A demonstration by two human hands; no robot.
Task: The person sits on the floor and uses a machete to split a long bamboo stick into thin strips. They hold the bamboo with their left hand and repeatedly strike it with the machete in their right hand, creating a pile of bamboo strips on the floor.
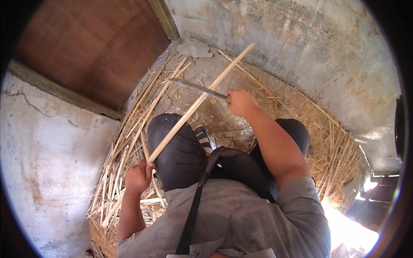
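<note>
A long, pale strip [180, 121] of what looks like split bamboo slants from lower left to upper right, over my left knee. My left hand [138, 176] is closed round its near end. My right hand [241, 103] grips the handle of a long, narrow-bladed knife [188, 84], most of the handle hidden by the fingers. The dark blade points left and crosses the strip beyond its middle. From this view I cannot tell whether the edge touches the strip.
Many split strips [124, 150] lie piled on my left along the wall. Shavings [329, 150] heap up on the right beside a stained wall [292, 34]. A brown door panel [90, 47] stands at the far left. A flat stone piece [194, 47] lies in the far corner.
</note>
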